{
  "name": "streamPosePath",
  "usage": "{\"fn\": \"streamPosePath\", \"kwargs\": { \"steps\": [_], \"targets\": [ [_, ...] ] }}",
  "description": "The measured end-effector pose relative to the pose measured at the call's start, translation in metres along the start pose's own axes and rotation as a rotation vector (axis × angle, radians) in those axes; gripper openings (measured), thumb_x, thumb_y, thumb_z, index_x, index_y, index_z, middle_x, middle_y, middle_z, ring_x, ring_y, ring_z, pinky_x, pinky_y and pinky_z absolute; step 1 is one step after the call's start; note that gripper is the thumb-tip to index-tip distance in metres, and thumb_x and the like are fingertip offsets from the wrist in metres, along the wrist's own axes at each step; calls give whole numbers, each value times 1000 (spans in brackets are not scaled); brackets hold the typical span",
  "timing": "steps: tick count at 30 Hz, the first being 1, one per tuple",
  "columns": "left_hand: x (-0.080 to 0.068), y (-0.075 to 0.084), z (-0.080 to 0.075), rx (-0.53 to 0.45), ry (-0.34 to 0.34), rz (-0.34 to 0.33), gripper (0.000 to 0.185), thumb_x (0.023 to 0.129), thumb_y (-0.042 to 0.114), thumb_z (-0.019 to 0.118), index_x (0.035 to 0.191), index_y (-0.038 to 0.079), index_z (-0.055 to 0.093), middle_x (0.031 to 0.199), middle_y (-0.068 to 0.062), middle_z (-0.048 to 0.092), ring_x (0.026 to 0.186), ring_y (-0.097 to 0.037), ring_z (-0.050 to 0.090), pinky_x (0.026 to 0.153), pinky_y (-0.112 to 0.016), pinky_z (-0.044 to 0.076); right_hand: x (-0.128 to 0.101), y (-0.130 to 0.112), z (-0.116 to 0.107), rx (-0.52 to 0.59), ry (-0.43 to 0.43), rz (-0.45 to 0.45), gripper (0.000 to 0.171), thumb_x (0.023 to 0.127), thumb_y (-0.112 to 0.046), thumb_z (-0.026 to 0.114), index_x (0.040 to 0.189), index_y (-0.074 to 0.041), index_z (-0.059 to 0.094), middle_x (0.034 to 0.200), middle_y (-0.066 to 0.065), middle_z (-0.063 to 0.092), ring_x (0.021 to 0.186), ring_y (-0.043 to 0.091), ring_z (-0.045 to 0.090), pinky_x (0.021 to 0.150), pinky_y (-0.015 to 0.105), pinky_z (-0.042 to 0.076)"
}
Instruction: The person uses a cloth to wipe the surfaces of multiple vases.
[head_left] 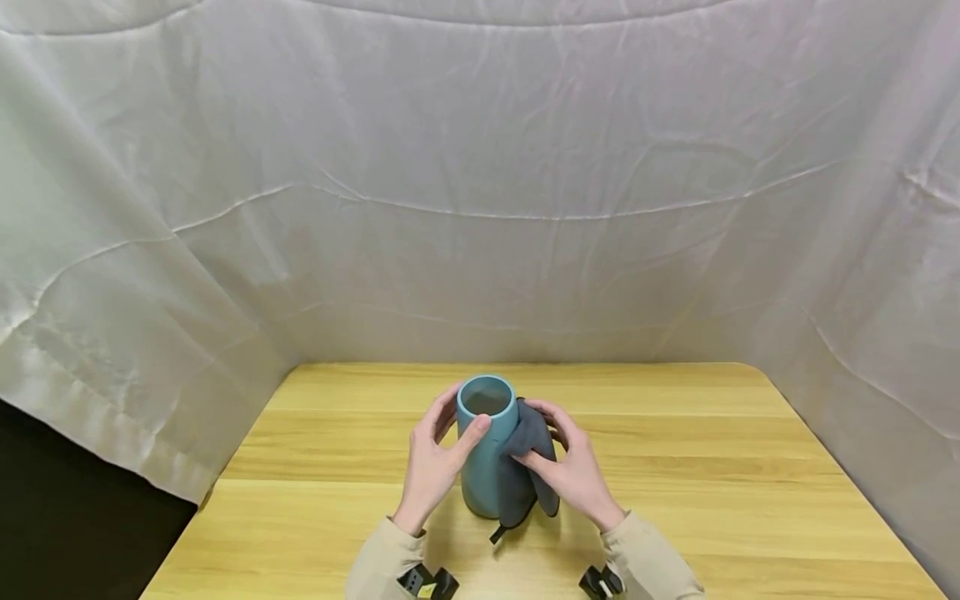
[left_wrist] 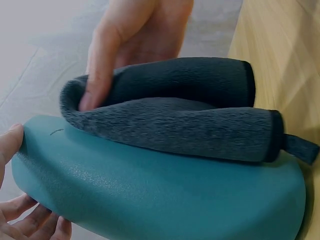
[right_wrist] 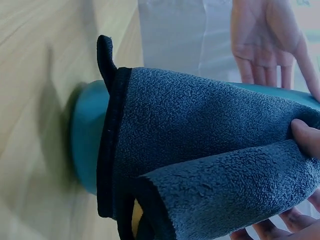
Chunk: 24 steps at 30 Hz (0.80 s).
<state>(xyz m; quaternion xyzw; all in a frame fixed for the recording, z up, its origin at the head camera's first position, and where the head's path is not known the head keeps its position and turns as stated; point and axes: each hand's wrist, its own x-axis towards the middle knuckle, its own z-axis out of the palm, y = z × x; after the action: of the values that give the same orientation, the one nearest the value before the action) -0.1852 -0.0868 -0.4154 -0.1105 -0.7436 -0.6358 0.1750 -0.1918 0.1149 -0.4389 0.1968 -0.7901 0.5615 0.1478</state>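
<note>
A tall teal vase (head_left: 480,479) with an open round mouth stands upright on the wooden table, in front of the person. My left hand (head_left: 433,471) holds it near the rim, thumb on the front and fingers round the left side. A dark grey towel (head_left: 528,454) is draped down the vase's right side, folded over at the top. My right hand (head_left: 573,475) grips this towel against the vase, its thumb (right_wrist: 306,136) pressed into the fold. At the towel's lower end, a black edge and a small hanging loop (left_wrist: 301,148) show near the tabletop.
The light wood table (head_left: 322,500) has rounded far corners. Pale grey fabric (head_left: 480,167) hangs behind it and along both sides, with a black area (head_left: 75,508) at lower left. Both wrists carry dark camera mounts (head_left: 600,582) below beige sleeves (head_left: 648,558).
</note>
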Motion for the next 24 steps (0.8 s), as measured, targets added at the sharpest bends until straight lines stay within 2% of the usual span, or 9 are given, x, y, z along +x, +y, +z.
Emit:
{"fn": "streamPosePath", "kwargs": {
  "steps": [5,10,16,24],
  "targets": [
    [-1,1,1,-1,2,-4,54,89,19,77,140,19,58,136,-7,66,130,-26,61,114,-49,45,2,-7,-1,8,4,-33,60,85,-9,80,139,-18,56,139,8,62,118,23,61,97,36,51],
    [0,1,2,3,7,-1,54,90,20,77,140,20,57,136,-6,65,130,-26,61,114,-49,45,1,-6,-1,18,17,-41,60,84,-8,80,139,-16,57,138,9,62,117,22,61,97,35,53],
    [-2,1,4,-2,5,-1,54,89,19,77,140,19,57,136,-6,65,130,-26,60,114,-50,44,-6,6,-1,11,11,0,59,83,-10,82,137,-17,59,134,8,65,114,15,61,95,33,52],
    [-1,1,3,-9,8,-4,55,90,21,77,141,21,57,138,-5,64,132,-24,59,114,-46,44,-10,14,2,12,2,34,60,84,-14,81,138,-21,57,138,6,63,119,18,61,97,37,52]
  ]
}}
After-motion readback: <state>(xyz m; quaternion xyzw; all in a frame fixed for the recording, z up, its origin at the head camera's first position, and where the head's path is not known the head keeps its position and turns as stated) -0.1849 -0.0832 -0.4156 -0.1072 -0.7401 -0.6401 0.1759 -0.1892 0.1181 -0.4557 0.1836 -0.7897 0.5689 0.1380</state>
